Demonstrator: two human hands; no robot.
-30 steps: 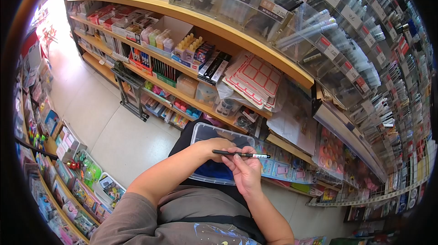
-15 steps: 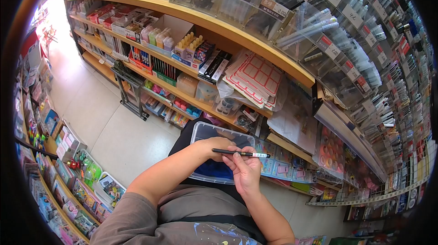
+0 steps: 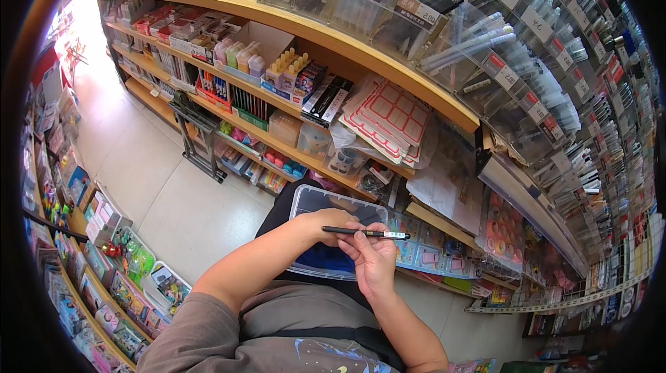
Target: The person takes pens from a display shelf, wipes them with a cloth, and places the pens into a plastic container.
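Note:
A slim black pen (image 3: 335,230) with a white printed label near its right end lies level between my hands, above a clear plastic box (image 3: 300,199) on my lap. My right hand (image 3: 376,263) pinches the pen at its middle with thumb and fingers. Bent in from the left, my left hand (image 3: 331,222) is closed at the pen's left half; its fingertips are partly hidden behind the pen and the other hand. Dark and blue contents show inside the box.
Wooden shelves (image 3: 312,158) with boxed stationery run ahead of me. Red-bordered label sheets (image 3: 395,113) stick out over a shelf edge. Clear pen holders (image 3: 513,74) with price tags rise at right. A black folding stool (image 3: 198,137) stands on the tiled floor; low goods racks (image 3: 104,297) are at left.
The pen has turned very slightly in my fingers. Both hands and the box stay where they were.

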